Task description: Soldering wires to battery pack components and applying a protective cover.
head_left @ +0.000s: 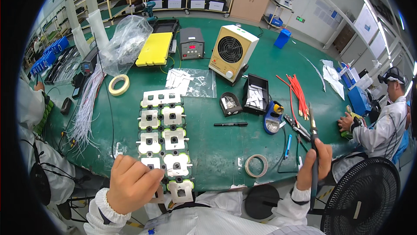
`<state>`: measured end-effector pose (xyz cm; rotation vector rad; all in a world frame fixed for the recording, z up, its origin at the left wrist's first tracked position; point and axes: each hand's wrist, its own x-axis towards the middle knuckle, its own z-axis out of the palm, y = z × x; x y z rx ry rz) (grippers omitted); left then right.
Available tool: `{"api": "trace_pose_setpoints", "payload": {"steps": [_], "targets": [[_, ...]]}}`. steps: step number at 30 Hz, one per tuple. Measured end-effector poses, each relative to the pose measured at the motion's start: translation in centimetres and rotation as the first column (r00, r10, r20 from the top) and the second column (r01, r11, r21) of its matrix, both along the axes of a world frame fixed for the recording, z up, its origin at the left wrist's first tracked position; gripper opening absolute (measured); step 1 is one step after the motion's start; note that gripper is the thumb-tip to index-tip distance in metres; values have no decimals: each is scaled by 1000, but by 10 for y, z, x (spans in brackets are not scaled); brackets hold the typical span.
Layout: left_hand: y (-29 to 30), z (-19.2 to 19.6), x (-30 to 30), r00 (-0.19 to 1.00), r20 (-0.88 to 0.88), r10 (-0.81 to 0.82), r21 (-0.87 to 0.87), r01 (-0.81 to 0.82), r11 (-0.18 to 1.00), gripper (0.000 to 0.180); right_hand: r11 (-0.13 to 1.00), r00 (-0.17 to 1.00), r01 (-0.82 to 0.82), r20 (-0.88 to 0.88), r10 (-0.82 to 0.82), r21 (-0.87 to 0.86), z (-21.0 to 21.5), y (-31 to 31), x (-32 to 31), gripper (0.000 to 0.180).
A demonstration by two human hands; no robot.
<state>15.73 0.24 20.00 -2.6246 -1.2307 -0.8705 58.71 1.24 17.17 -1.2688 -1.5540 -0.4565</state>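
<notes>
My right hand (316,162) grips a soldering iron (313,127), held upright with its metal tip pointing away from me, over the table's front edge. On the left, my left hand (132,183) is closed, fingers curled together, beside the near end of a battery pack (176,140). Whatever those fingers pinch, if anything, is hidden. The pack lies lengthwise in front of me: green-ringed cells in two columns, topped with white cut-out pieces and metal tabs. Part of its near left side sits behind my left hand.
An iron stand (273,117), wire cutters (297,127), a tape roll (256,166) and red wires (299,93) lie right of the pack. Farther back stand a fan-fronted blower (231,52) and a soldering station (191,43). A black fan (365,196) and a co-worker (384,122) are at right.
</notes>
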Motion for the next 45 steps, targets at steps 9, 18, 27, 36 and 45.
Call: {"api": "trace_pose_setpoints", "payload": {"steps": [9,18,27,36,45], "targets": [[-3,3,-14,999,32,16,-6,-16,1000,29,890,987,71,160,2,-451,-69,-82,-20,32],[2,3,-17,998,42,40,-21,-39,999,24,861,937,-131,222,269,-492,-147,-27,-38,18],[2,3,-11,998,-30,46,-31,-47,998,25,902,972,-200,42,233,-382,-128,33,-65,19],[13,12,9,991,-137,-12,-37,7,999,23,750,798,-484,125,590,-451,-38,-30,-80,34],[17,11,23,988,-149,-32,-73,21,997,19,646,611,-760,-415,674,-72,-84,-40,-112,26]]}}
